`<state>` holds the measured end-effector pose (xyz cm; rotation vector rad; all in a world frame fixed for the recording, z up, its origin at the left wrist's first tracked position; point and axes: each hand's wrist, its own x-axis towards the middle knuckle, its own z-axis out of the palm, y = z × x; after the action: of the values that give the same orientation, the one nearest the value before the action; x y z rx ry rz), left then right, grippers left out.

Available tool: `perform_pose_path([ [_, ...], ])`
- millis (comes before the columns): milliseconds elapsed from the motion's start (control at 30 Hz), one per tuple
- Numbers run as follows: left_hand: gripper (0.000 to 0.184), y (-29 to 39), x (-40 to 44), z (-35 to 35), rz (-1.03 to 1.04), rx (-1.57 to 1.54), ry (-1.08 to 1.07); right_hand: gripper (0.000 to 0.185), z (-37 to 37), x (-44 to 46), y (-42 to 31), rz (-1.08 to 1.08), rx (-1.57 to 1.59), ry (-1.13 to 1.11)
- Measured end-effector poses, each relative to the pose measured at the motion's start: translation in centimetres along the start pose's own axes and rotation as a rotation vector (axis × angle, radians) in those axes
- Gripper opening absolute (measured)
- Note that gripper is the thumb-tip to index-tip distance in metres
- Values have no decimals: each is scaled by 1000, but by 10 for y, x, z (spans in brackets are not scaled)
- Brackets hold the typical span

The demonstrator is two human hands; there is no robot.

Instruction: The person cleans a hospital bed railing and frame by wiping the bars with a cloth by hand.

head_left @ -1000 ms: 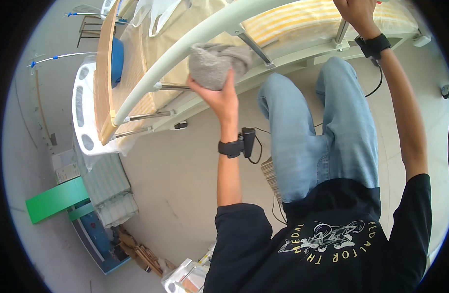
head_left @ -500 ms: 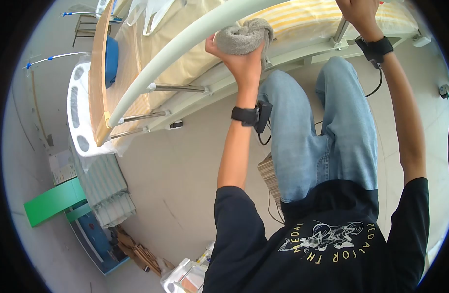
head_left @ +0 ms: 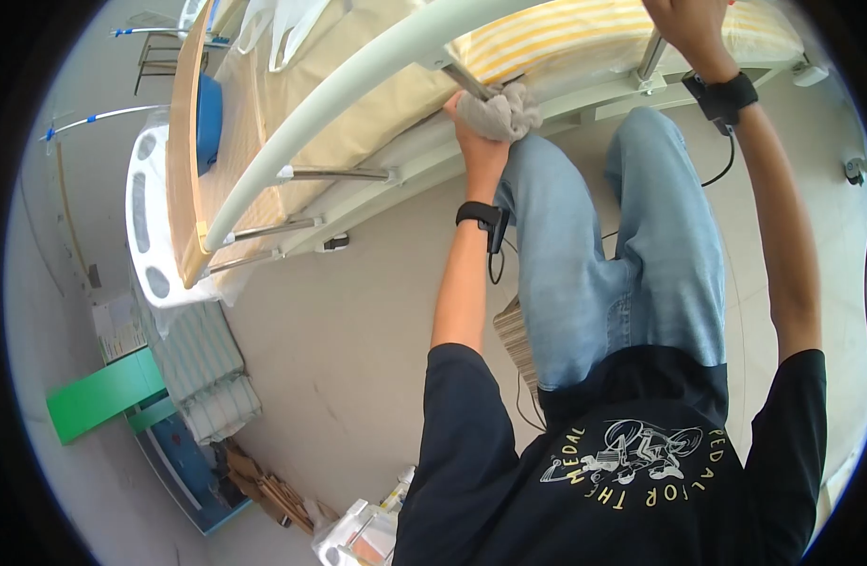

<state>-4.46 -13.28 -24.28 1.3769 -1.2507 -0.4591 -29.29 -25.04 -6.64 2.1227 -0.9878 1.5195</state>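
A bunched grey cloth [head_left: 501, 113] is in my left hand [head_left: 473, 141], pressed round a metal post [head_left: 465, 79] of the bed's side rail, just above my knee. The pale curved rail [head_left: 344, 90] runs over that post and several others. At the top right edge, my right hand [head_left: 693, 33] is at the rail, its fingers bent and partly cut off by the frame. What it holds, if anything, cannot be made out. Beyond the rail lies the bed with a cream mattress [head_left: 358, 113] and a yellow-striped sheet [head_left: 547, 38].
A wooden end board [head_left: 185, 151] and a blue basin [head_left: 208, 123] stand at the bed's left end, with a white plastic bag [head_left: 283, 28] on the bed. Lower left are a green board [head_left: 106, 394], folded striped bedding [head_left: 202, 368] and cardboard [head_left: 268, 486]. Cables hang from both wrist devices.
My left hand has moved right along the rail with the grey cloth, from the left part to the post near my knee. My right hand has stayed almost in place.
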Motion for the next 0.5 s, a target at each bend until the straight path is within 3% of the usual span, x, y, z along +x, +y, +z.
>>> perform_pose_path([
  [67, 78, -2, -3, 3, 3, 123, -9, 22, -4, 0, 2, -7, 19, -21],
  [233, 75, 6, 5, 1, -34, -16, 7, 21, -6, 4, 1, -15, 14, -13],
  [367, 70, 26, 30, -7, 47, 22, 177, 19, -6, 3, 3, -28, 26, -6],
  [500, 72, 64, 56, -16, 144, -180, 155, 20, -5, 2, 2, -27, 7, 15],
])
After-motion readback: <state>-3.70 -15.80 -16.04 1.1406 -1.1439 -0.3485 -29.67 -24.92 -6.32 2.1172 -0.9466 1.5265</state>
